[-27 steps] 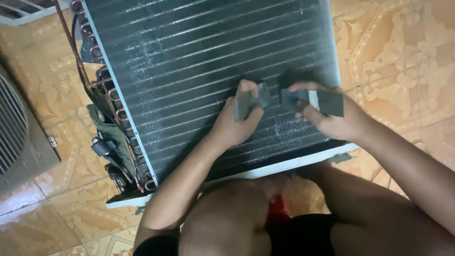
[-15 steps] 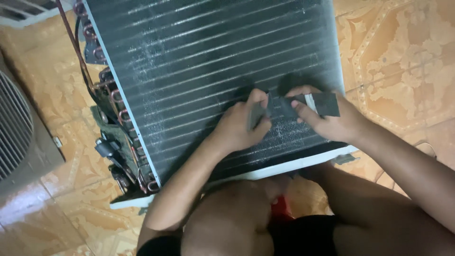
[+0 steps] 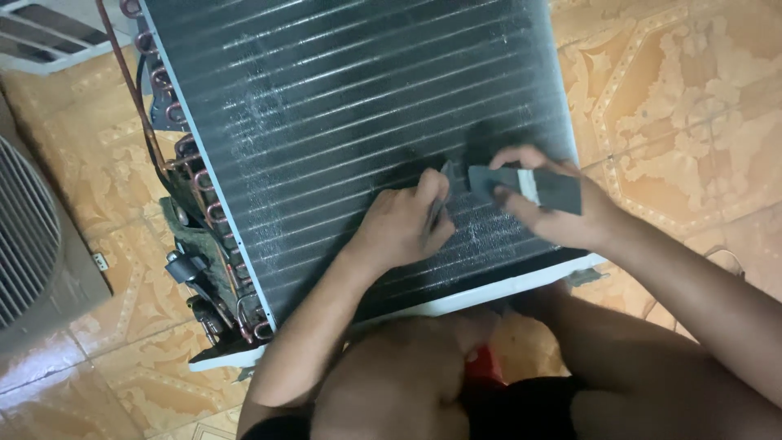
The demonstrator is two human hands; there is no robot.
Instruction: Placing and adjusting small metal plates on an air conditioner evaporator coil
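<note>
Large dark finned metal condenser coil [image 3: 350, 122] lies flat on the patterned orange-tan tiled floor [image 3: 692, 98], filling the middle of view, near edge just in front of the person's knees. Left hand [image 3: 403, 224] rests on the fins at the near-right part of the coil, fingers curled round a thin dark flat tool [image 3: 444, 191], looks like a fin comb, held edge-on to the fins. Right hand [image 3: 546, 208] just right of it, pinching a dark grey block-shaped tool with a pale band [image 3: 529, 187], its far end touching the fins. The hands are close together, the tools almost meeting.

Judgement on doing this well: keep the tools running along the fin direction, light even pressure, short strokes, one hand steadying the coil face so thin fins are not bent further; work row by row away from the whitish scuffed patches [image 3: 261, 122].

Left edge of coil: copper U-bend tubes [image 3: 212, 212] and dark wiring and fittings [image 3: 191, 277]. White metal base rim [image 3: 489, 297] along the near edge. Grey slatted fan grille casing [image 3: 37, 244] far left, white louvred panel [image 3: 49, 33] at the far left corner. Small red object [image 3: 482, 365] near the lap, kind unclear. No packages or signs visible; pale band on the block is the only label-like mark, too blurred to read
</note>
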